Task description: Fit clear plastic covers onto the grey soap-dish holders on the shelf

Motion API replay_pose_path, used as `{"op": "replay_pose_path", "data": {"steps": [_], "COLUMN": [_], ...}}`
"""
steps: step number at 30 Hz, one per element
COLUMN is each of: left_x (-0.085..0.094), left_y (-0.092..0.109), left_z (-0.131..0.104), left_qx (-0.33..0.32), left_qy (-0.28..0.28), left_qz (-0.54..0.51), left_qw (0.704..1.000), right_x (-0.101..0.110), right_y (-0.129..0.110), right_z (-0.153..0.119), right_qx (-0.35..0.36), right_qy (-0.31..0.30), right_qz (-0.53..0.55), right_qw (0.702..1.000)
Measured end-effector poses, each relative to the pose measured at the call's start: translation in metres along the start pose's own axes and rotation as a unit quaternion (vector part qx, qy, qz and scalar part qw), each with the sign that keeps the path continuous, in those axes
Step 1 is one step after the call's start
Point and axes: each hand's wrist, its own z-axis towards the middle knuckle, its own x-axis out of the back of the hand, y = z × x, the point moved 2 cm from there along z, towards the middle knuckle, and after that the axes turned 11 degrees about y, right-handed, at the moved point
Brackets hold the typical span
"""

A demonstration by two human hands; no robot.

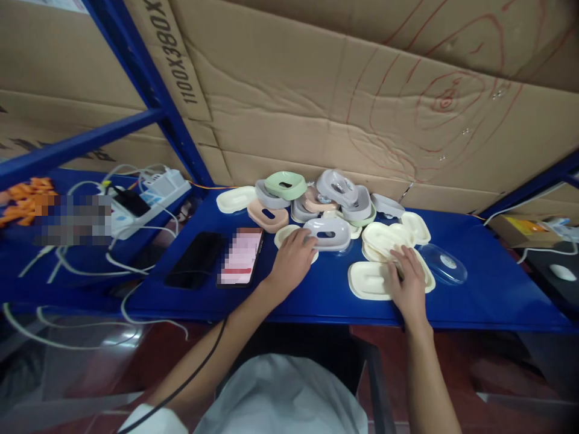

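Note:
My left hand (294, 258) is at the left end of a grey oval dish (330, 234), its fingers closed on the rim, over a cream piece. My right hand (408, 280) rests with fingers apart on several cream trays (384, 238) and touches the right end of a flat cream tray (367, 281). Behind my hands lies a pile of dishes, with a green dish (285, 185), a peach dish (268, 216) and a grey dish (337, 187). A clear plastic cover (443, 264) sits right of my right hand.
On the blue table (316, 307), a lit phone (240, 256) and a black object (194, 260) lie at the left. A power strip (156, 196), white cables and orange pieces (27, 202) are farther left. Cardboard (289, 90) stands behind; a white mouse (563, 272) is far right.

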Motion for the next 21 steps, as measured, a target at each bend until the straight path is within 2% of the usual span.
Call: {"op": "replay_pose_path", "data": {"steps": [3, 5, 6, 8, 10, 11, 12, 15, 16, 18, 21], "left_x": [0.013, 0.030, 0.040, 0.059, 0.074, 0.081, 0.087, 0.098, 0.101, 0.105, 0.108], "left_y": [0.004, 0.011, 0.014, 0.018, 0.018, 0.016, 0.014, 0.009, 0.007, 0.003, -0.002], "left_z": [-0.005, -0.020, -0.032, -0.064, -0.101, -0.120, -0.137, -0.174, -0.181, -0.186, -0.183], "left_qx": [0.004, 0.000, -0.012, -0.038, -0.039, -0.033, -0.022, -0.021, -0.019, -0.015, 0.005], "left_qy": [0.022, 0.043, 0.062, 0.057, 0.048, 0.049, 0.046, 0.034, 0.031, 0.030, 0.049], "left_qz": [-0.021, -0.037, -0.057, -0.090, -0.102, -0.098, -0.085, -0.034, -0.021, -0.005, -0.005], "left_qw": [1.000, 0.998, 0.996, 0.994, 0.993, 0.993, 0.995, 0.999, 0.999, 0.999, 0.999], "right_x": [0.005, 0.011, 0.014, 0.020, 0.023, 0.021, 0.017, -0.009, -0.019, -0.039, -0.060], "right_y": [0.000, -0.003, -0.006, -0.022, -0.049, -0.067, -0.087, -0.142, -0.155, -0.170, -0.173], "right_z": [0.000, -0.002, -0.004, -0.008, -0.015, -0.018, -0.022, -0.026, -0.025, -0.018, -0.007], "right_qx": [-0.020, -0.014, -0.005, 0.018, 0.038, 0.053, 0.069, 0.116, 0.123, 0.125, 0.122], "right_qy": [0.014, 0.022, 0.029, 0.064, 0.092, 0.073, 0.029, -0.170, -0.216, -0.258, -0.269], "right_qz": [-0.003, 0.001, 0.004, 0.014, 0.055, 0.086, 0.116, 0.164, 0.165, 0.162, 0.146], "right_qw": [1.000, 1.000, 1.000, 0.998, 0.993, 0.992, 0.990, 0.965, 0.955, 0.944, 0.944]}}
